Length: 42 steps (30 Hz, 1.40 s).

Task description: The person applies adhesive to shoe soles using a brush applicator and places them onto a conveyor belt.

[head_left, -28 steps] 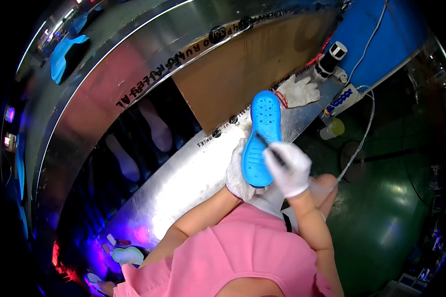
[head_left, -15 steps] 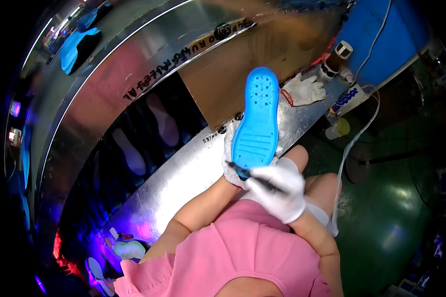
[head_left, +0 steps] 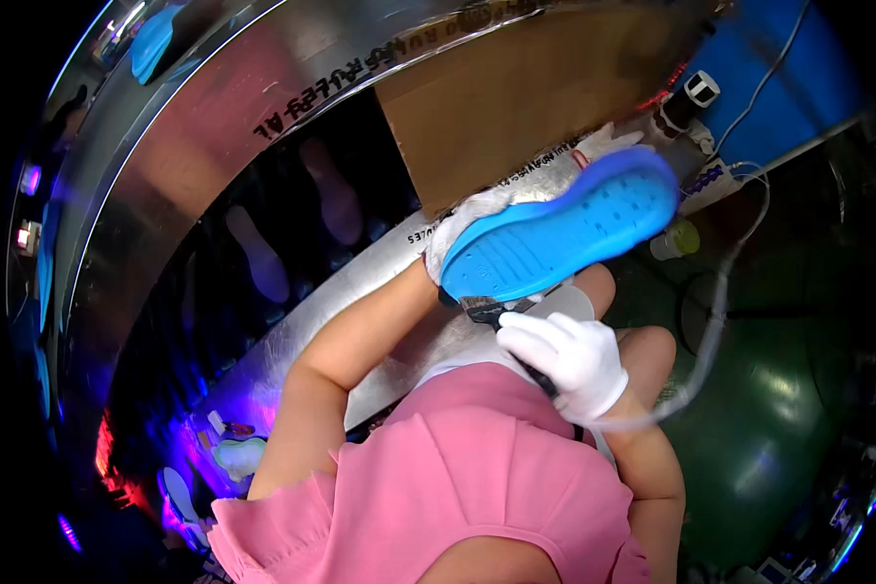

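Note:
A bright blue shoe sole (head_left: 555, 234) with holes and ridges on its face is tilted, its heel toward me and its toe pointing to the far right. My left hand (head_left: 460, 227), in a white work glove, is closed around the sole's left edge near the heel; its fingers underneath are hidden. In a thin white glove, my right hand (head_left: 572, 362) grips a dark, flat-headed brush (head_left: 483, 310). The brush head meets the rim of the heel.
Beneath the sole runs a shiny metal bench (head_left: 321, 365) with a cardboard sheet (head_left: 496, 97) behind it. Pale soles (head_left: 256, 255) lie in the dark machine opening at left. A dark bottle with a white cap (head_left: 691, 97) stands at far right, near a hanging hose (head_left: 718, 321).
The sole has swung from nearly upright to leaning right, its toe now over the spot where a loose glove lay in view. The brush has stayed by the heel.

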### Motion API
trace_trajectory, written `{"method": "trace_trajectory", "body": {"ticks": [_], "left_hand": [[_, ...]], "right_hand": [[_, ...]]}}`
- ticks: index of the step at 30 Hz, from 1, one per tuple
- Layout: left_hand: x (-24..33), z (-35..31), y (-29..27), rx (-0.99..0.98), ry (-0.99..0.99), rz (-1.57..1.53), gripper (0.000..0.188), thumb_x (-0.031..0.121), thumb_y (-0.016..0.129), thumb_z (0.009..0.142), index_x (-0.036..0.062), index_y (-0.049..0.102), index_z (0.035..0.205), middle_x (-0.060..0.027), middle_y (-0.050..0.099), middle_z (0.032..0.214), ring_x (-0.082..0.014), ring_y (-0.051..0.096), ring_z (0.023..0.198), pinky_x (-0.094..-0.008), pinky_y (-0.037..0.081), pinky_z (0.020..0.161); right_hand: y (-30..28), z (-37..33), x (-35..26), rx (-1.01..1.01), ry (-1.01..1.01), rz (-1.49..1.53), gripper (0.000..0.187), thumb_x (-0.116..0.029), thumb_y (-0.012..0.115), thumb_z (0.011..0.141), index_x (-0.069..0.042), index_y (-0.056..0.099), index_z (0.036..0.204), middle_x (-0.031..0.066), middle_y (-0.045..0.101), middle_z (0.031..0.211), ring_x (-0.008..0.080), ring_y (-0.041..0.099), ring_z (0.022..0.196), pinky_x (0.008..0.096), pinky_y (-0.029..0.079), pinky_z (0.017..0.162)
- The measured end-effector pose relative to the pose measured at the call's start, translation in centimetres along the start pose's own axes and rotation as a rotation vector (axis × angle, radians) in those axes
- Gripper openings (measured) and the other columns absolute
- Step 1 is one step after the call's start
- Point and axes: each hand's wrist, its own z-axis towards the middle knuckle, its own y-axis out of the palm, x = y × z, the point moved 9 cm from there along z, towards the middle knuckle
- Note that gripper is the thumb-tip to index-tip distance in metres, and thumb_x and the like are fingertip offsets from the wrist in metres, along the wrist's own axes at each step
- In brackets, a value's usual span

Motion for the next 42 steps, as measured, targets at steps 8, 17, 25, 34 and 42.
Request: {"method": "trace_trajectory", "body": {"ticks": [8, 17, 25, 34, 42], "left_hand": [[1.5, 0.0, -2.9, 0.206, -0.046, 0.638, 0.052, 0.030, 0.072, 0.083, -0.0024, 0.061, 0.122, -0.0188, 0.065, 0.117, -0.0272, 0.065, 0.105, -0.0390, 0.051, 0.093], [2.2, -0.8, -2.3, 0.451, -0.142, 0.567, 0.041, 0.030, 0.073, 0.087, 0.0009, 0.068, 0.114, -0.0128, 0.071, 0.106, -0.0183, 0.068, 0.089, -0.0333, 0.056, 0.082], [6.1, -0.4, -0.7, 0.044, 0.174, 1.125, 0.036, 0.022, 0.056, 0.097, 0.0069, 0.059, 0.129, -0.0131, 0.057, 0.133, -0.0240, 0.053, 0.124, -0.0371, 0.041, 0.106], [6.1, -2.0, 2.2, 0.195, 0.039, 1.063, 0.039, 0.026, 0.052, 0.098, 0.0098, 0.057, 0.134, -0.0101, 0.049, 0.143, -0.0212, 0.045, 0.134, -0.0360, 0.033, 0.114], [9.7, -2.7, 0.7, 0.116, 0.367, 1.202, 0.032, 0.022, 0.055, 0.097, 0.0080, 0.063, 0.124, -0.0126, 0.058, 0.131, -0.0231, 0.054, 0.124, -0.0353, 0.040, 0.108]], "right_hand": [[-0.3, 0.2, -0.5, -0.045, 0.073, 0.036, 0.020, -0.010, 0.072, 0.078, -0.013, 0.070, 0.098, 0.0039, 0.071, 0.101, 0.0203, 0.065, 0.069, 0.0300, 0.053, 0.064], [-3.0, 0.2, 0.4, 0.082, 0.115, 0.237, 0.025, -0.001, 0.080, 0.068, -0.003, 0.071, 0.091, 0.0134, 0.072, 0.095, 0.0272, 0.069, 0.073, 0.0312, 0.054, 0.066], [-3.7, 0.4, -0.3, 0.026, 0.092, 0.015, 0.029, -0.001, 0.079, 0.067, -0.008, 0.072, 0.093, 0.0107, 0.073, 0.098, 0.0226, 0.064, 0.062, 0.0295, 0.051, 0.059], [-5.5, -1.1, 0.9, 0.229, 0.057, 0.002, 0.029, -0.008, 0.067, 0.067, -0.012, 0.071, 0.096, 0.0061, 0.072, 0.103, 0.0191, 0.057, 0.056, 0.0273, 0.048, 0.051], [-7.0, -1.1, 1.7, 0.260, 0.072, -0.063, 0.028, -0.003, 0.079, 0.066, -0.007, 0.071, 0.093, 0.0146, 0.073, 0.097, 0.0233, 0.060, 0.058, 0.0294, 0.047, 0.053]]}}
